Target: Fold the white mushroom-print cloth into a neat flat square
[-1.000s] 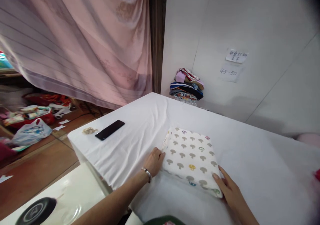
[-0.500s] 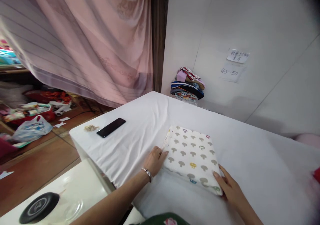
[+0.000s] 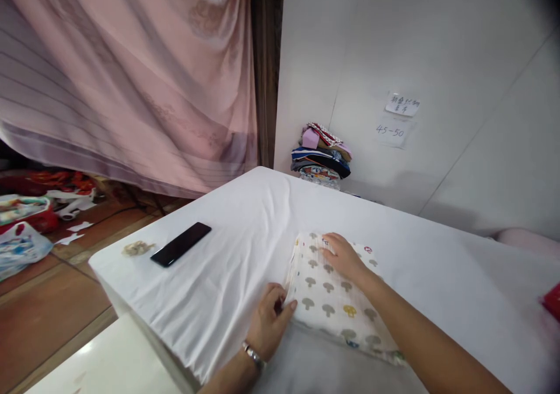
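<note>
A folded white cloth (image 3: 326,309) with grey mushroom prints, and a few coloured ones, lies on the white-covered table before me. My left hand (image 3: 270,318), with a silver bracelet at the wrist, is at the cloth's left edge. Its thumb rests on the near left corner and its fingers curl against the layered side, gripping the edge. Across the top of the cloth reaches my right hand (image 3: 345,259), its fingers stretched out and lying flat near the far edge. The right forearm hides part of the cloth's right side.
A black phone (image 3: 181,245) and a small beige scrunched item (image 3: 137,248) lie at the table's left. Folded clothes (image 3: 321,155) are stacked beyond the far edge by the wall. A pink curtain (image 3: 175,79) hangs at left. A pale surface (image 3: 105,362) stands at lower left.
My right hand has moved from the cloth's near right corner to its top, toward the far edge. The left hand stays at the left edge, its fingers more curled. The view has shifted right.
</note>
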Demonstrator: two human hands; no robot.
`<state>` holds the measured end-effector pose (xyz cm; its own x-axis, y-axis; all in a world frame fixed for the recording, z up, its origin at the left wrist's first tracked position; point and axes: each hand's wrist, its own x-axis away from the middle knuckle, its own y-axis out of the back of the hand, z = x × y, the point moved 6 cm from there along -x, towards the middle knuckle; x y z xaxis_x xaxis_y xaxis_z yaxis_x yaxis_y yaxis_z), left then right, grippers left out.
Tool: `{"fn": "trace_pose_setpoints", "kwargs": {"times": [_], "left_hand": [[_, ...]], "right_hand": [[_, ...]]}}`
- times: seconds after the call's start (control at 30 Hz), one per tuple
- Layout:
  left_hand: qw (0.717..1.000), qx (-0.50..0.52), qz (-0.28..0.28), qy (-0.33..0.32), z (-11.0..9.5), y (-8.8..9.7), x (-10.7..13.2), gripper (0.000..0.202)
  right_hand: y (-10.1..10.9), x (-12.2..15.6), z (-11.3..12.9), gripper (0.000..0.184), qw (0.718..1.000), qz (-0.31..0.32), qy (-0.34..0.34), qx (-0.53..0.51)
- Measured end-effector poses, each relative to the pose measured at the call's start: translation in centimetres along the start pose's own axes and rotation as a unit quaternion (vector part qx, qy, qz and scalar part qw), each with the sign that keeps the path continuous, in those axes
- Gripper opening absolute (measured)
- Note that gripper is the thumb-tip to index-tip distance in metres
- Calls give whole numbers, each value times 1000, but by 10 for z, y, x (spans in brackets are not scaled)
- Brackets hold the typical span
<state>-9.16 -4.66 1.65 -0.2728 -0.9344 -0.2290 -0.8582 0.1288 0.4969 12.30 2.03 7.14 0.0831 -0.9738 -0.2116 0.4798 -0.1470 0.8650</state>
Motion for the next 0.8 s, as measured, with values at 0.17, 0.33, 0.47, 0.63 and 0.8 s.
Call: {"fn": "trace_pose_setpoints", "kwargs": {"times": [0.17,0.33,0.47,0.63,0.8], "left_hand": [[1000,8,8,17,2,-2,-2,21],[999,4,25,27,3,-3,-3,21],[999,0,29,26,5,-2,-5,20],[999,0,38,24,6,-2,-4,24],[999,-7,47,20,4,-2,-3,24]], "right_hand": [[-44,-60,3,31,998,56,-15,24],[-63,-77,-4,21,995,85,-35,35],[-66,-80,-7,19,995,62,-65,50],[-70,-81,-10,21,992,21,-102,72],[-72,-78,-11,21,991,14,-107,84]]}}
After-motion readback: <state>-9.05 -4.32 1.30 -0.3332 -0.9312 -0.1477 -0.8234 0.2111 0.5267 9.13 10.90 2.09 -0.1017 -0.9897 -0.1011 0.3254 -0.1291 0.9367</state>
